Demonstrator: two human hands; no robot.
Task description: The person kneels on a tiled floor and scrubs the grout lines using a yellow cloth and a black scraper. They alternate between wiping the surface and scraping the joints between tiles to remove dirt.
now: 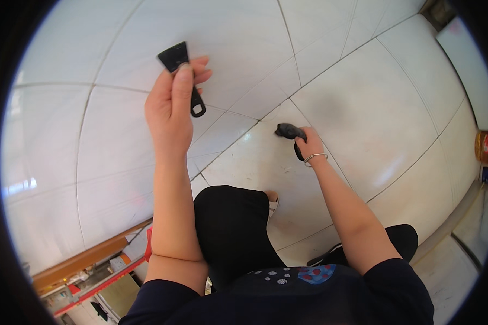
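My left hand (168, 103) grips a small black scraper (174, 57) by its handle, in front of the white tiled wall (118, 134). Its broad blade end points up and away from me, and the handle's looped end sticks out below my fingers. Lower and to the right, my right hand (312, 145) is closed around a crumpled dark grey cloth (289, 131), held over the pale floor tiles (374, 101). Part of the bundle hangs below my thumb; whether it touches the floor I cannot tell. Small bits of debris (250, 167) lie on the floor nearby.
The wall meets the floor along a dark diagonal joint (260, 120). A white panel (467, 73) stands at the right, near a jar with a red label (484, 147). At lower left are a brown ledge (85, 262) and cluttered shelving with a red edge (101, 288).
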